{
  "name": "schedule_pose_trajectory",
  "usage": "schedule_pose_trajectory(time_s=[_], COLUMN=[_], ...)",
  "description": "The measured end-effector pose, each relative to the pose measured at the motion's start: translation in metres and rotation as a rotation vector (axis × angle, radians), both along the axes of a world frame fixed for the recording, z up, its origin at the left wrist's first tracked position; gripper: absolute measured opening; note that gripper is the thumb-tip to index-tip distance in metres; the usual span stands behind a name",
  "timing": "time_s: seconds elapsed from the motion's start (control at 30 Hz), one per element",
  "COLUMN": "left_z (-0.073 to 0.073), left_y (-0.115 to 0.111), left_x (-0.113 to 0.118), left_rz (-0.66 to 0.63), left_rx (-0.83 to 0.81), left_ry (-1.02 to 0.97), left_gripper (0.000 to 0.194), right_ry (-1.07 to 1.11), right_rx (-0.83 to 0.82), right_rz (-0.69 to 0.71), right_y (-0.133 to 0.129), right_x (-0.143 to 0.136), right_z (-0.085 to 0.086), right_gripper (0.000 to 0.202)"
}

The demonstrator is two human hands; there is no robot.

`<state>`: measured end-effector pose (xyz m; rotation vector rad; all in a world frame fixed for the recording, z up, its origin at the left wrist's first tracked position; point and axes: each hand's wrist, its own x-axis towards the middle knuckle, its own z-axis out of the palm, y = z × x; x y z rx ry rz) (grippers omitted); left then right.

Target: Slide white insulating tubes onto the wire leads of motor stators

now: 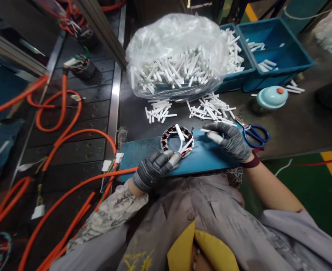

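Note:
A round motor stator (168, 136) with red and black windings lies on a blue mat (143, 150) in front of me. Several white sleeves stick out of the stator. My left hand (153, 168), in a grey glove, grips the stator's near edge together with its white lead sleeves. My right hand (230, 140), also gloved, pinches a single white sleeve (205, 130) just right of the stator. Loose white sleeves (211, 109) lie in two small piles behind the mat.
A clear plastic bag full of white sleeves (177, 56) stands behind the piles. Blue bins (279, 52) sit at the back right, a light blue lid (271, 96) and blue-handled scissors (254, 133) near my right hand. Orange cables (66, 113) cross the dark conveyor on the left.

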<state>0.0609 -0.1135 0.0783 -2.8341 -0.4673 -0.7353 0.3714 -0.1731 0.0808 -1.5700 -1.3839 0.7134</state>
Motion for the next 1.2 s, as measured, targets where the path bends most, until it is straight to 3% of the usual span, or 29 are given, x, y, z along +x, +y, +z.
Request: schedule_pose_trajectory(time_s=[0.17,0.37,0.5,0.67,0.83,1.2], left_z=[0.015,0.008,0.005,0.01,0.008,0.008], left_y=[0.011,0.014,0.017,0.021,0.022,0.026], left_x=[0.004,0.006,0.009,0.016,0.016,0.015], left_rz=[-0.004,0.004,-0.014,-0.025,0.014,0.018], left_rx=[-0.018,-0.208,-0.221,-0.28,-0.348,-0.423], left_ry=[0.077,0.13,0.089,0.122,0.131,0.226], left_gripper=[0.027,0.038,0.032,0.035,0.037,0.041], right_ry=[0.165,0.357,0.378,0.388,0.405,0.339], right_rx=[-0.136,-0.239,-0.216,-0.235,-0.227,-0.184], right_rz=[0.058,0.108,0.063,0.146,0.066,0.106], right_y=[0.007,0.014,0.015,0.018,0.017,0.012], right_x=[-0.003,0.0,0.005,0.009,0.01,0.006], right_z=[-0.004,-0.008,-0.011,-0.007,-0.001,-0.018], right_gripper=[0.036,0.045,0.043,0.043,0.039,0.043])
